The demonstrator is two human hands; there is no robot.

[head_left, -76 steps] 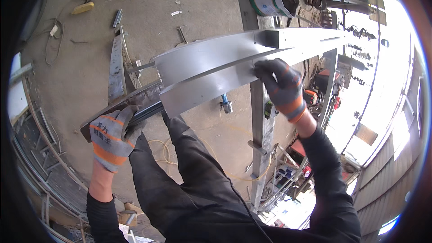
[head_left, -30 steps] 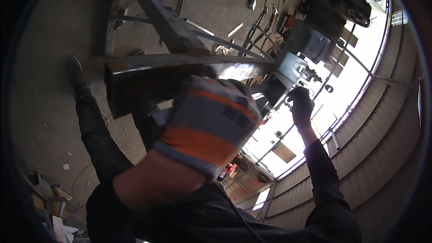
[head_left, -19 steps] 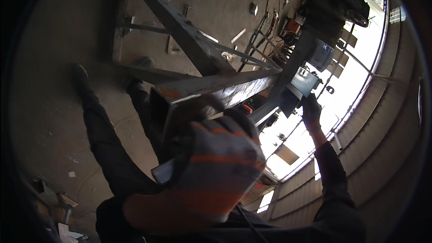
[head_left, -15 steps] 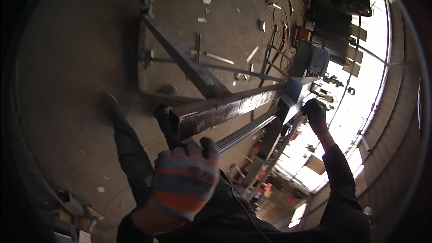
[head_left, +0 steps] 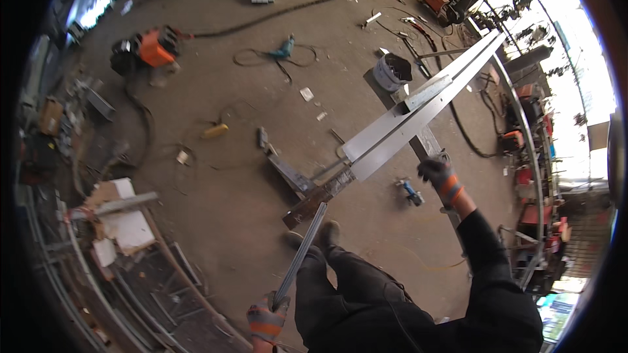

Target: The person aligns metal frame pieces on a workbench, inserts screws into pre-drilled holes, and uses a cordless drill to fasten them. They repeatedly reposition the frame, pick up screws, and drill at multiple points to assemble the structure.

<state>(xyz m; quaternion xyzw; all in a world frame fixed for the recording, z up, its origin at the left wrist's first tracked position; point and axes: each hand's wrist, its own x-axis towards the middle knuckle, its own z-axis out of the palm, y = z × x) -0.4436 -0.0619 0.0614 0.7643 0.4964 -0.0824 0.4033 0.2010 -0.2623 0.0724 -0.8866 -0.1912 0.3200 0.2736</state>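
Observation:
My left hand (head_left: 267, 319), in a grey and orange glove, is closed round the lower end of a slim grey metal channel (head_left: 302, 248). The channel slants up and away, its far tip close to a brown steel tube (head_left: 304, 212). Two long pale metal profiles (head_left: 399, 140) run from that tube toward the far right, and a short galvanized piece (head_left: 428, 93) lies on them. My gloved right hand (head_left: 438, 173) hovers beside a dark steel crossbar (head_left: 425, 142), its fingers loosely bent and apart. Nothing shows in that hand; whether it touches the crossbar, I cannot tell.
A blue angle grinder (head_left: 411, 194) lies on the floor below my right hand. Beyond are a white bucket (head_left: 392, 73), a teal power tool (head_left: 286, 48) with its cord, and an orange machine (head_left: 157, 47) with a thick cable. Metal scraps and cardboard (head_left: 134, 229) crowd the left.
The view has swung, bringing more floor into sight. My left hand, near the tube's end before, is now lower and holds the channel out. My right hand has come away from the frame's far end.

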